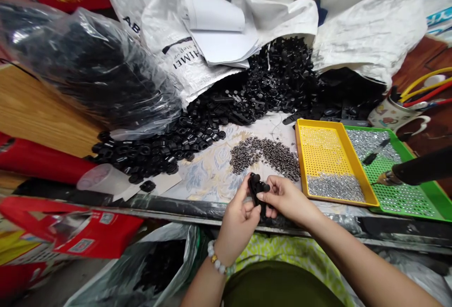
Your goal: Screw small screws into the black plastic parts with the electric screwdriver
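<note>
My left hand (237, 222) and my right hand (287, 198) meet at the table's front edge, both gripping a small black plastic part (257, 188) held upright between the fingers. Just beyond the hands lies a heap of small dark metal screws (264, 154) on the patterned table cover. Further left, several black plastic rings (162, 144) spread over the table. A bead bracelet circles my left wrist.
A yellow perforated tray (318, 149) with silvery screws and a green tray (406, 198) sit right. A black-handled screwdriver (420, 168) lies over the green tray. White sacks (363, 29) spill black parts (282, 76) at the back. A clear bag (88, 62) of black parts sits left.
</note>
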`<state>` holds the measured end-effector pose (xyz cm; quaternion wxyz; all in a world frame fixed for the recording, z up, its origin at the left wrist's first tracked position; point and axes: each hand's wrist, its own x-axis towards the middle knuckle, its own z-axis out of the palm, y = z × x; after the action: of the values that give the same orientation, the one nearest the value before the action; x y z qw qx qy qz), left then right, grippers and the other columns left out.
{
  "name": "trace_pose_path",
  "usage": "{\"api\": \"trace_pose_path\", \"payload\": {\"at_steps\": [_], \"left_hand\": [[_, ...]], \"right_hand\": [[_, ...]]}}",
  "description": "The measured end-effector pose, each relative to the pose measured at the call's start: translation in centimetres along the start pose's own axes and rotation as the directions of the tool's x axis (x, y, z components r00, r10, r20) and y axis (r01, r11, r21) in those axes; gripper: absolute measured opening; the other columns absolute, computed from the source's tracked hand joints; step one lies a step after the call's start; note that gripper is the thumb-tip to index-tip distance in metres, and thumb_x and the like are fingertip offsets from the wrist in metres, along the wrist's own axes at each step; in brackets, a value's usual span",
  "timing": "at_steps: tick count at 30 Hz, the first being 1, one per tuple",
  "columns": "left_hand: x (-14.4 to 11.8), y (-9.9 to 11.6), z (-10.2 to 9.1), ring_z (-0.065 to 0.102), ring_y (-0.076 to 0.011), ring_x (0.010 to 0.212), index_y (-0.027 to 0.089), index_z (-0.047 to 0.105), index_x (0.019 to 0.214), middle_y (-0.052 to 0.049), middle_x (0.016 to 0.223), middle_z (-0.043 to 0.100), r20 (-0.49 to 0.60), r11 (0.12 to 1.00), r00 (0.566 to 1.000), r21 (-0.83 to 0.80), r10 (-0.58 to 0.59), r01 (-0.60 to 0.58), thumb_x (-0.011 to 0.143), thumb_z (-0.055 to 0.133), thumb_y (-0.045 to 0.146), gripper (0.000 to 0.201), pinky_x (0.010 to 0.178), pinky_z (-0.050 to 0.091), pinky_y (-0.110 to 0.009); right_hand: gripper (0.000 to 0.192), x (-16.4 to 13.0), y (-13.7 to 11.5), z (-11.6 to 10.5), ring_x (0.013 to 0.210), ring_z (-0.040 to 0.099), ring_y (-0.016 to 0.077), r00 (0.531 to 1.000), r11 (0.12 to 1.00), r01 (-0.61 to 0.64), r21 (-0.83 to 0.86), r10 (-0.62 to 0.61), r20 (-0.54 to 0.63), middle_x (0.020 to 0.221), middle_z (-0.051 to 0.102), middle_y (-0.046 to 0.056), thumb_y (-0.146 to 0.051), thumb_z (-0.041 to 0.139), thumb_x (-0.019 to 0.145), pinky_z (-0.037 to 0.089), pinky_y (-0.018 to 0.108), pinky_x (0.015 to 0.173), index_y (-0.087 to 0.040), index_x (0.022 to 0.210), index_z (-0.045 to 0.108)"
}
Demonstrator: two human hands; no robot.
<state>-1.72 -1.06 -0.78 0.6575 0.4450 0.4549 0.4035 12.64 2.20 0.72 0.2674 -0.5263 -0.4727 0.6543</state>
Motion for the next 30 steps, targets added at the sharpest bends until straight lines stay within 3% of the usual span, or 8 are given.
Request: {"api": "trace_pose_path", "payload": {"at_steps": [5,8,11,13,18,22,26,30], "left_hand": [[0.1,-0.1,0.1,0.061,-0.0087,0.092,0.023,0.017,0.142,-0.011,0.143,0.035,-0.026,0.999,1.0,0.041,-0.011,0.012,0.081,0.048,0.012,0.07,0.086,0.046,-0.022],[0.5,-0.6,-0.1,0.061,-0.0103,0.091,0.022,0.025,0.139,-0.011,0.136,0.044,-0.091,0.999,0.995,0.02,-0.029,0.031,0.081,0.051,0.017,0.063,0.081,0.047,-0.021],[1.0,-1.0,-0.2,0.062,-0.0111,0.085,0.025,0.026,0.136,-0.011,0.128,0.049,-0.104,0.999,0.994,-0.044,-0.037,0.032,0.081,0.054,0.023,0.061,0.075,0.049,-0.022],[1.3,-0.9,-0.1,0.063,-0.012,0.083,0.028,0.026,0.134,-0.01,0.127,0.05,-0.089,0.996,0.995,-0.081,-0.038,0.031,0.08,0.055,0.024,0.061,0.073,0.049,-0.024],[1.4,0.3,0.4,0.064,-0.0123,0.08,0.027,0.026,0.127,-0.01,0.121,0.053,-0.082,0.987,0.992,-0.141,-0.093,0.08,0.079,0.055,0.02,0.056,0.073,0.05,-0.028],[1.2,1.0,0.6,0.064,-0.0154,0.084,0.023,0.028,0.124,-0.01,0.117,0.056,-0.101,0.976,0.988,-0.197,-0.118,0.096,0.078,0.055,0.019,0.054,0.072,0.051,-0.029],[1.4,0.7,0.6,0.063,-0.0186,0.092,0.022,0.029,0.127,-0.01,0.113,0.056,-0.144,0.969,0.981,-0.232,-0.126,0.09,0.077,0.056,0.02,0.056,0.065,0.05,-0.025],[1.6,0.4,0.4,0.062,-0.019,0.093,0.023,0.028,0.13,-0.009,0.109,0.055,-0.148,0.961,0.983,-0.266,-0.112,0.07,0.078,0.054,0.018,0.058,0.065,0.05,-0.026]], "right_hand": [[0.024,-0.2,0.2,0.1,0.042,0.056,0.0096,0.997,0.992,0.049,-0.117,-0.055,-0.046,0.05,0.048,-0.008,-0.03,0.059,0.073,0.034,0.017,0.038,-0.02,0.065,0.039],[0.017,0.0,-1.2,-1.4,0.042,0.057,0.01,0.99,0.925,0.134,-0.356,-0.11,0.088,0.05,0.052,-0.006,-0.028,0.053,0.078,0.035,0.019,0.039,-0.019,0.066,0.046],[0.018,1.9,-4.2,-5.2,0.053,0.06,0.0111,0.963,0.584,0.233,-0.777,-0.252,0.099,0.058,0.063,-0.001,-0.022,0.046,0.083,0.042,0.021,0.051,-0.019,0.069,0.058],[0.021,4.3,-6.3,-8.4,0.072,0.061,0.0161,0.891,0.305,0.042,-0.951,-0.442,-0.103,0.076,0.068,0.007,-0.019,0.043,0.085,0.044,0.027,0.064,-0.017,0.079,0.063],[0.02,11.2,-8.7,-13.3,0.101,0.054,0.0253,0.853,0.132,-0.099,-0.986,-0.499,-0.153,0.097,0.064,0.018,-0.005,0.044,0.08,0.039,0.038,0.083,-0.009,0.081,0.063],[0.012,13.0,-8.9,-13.1,0.091,0.058,0.0224,0.876,0.096,-0.044,-0.994,-0.474,-0.085,0.089,0.065,0.014,-0.004,0.051,0.076,0.042,0.037,0.082,-0.009,0.078,0.061],[0.022,9.8,-9.1,-11.6,0.096,0.057,0.0224,0.822,0.134,0.028,-0.991,-0.566,-0.053,0.103,0.061,0.018,-0.007,0.039,0.083,0.043,0.034,0.083,-0.009,0.094,0.058],[0.02,4.1,-7.4,-9.1,0.094,0.058,0.0159,0.755,0.372,0.305,-0.877,-0.655,-0.015,0.099,0.062,0.005,-0.019,0.04,0.087,0.045,0.03,0.085,-0.02,0.097,0.057]]}}
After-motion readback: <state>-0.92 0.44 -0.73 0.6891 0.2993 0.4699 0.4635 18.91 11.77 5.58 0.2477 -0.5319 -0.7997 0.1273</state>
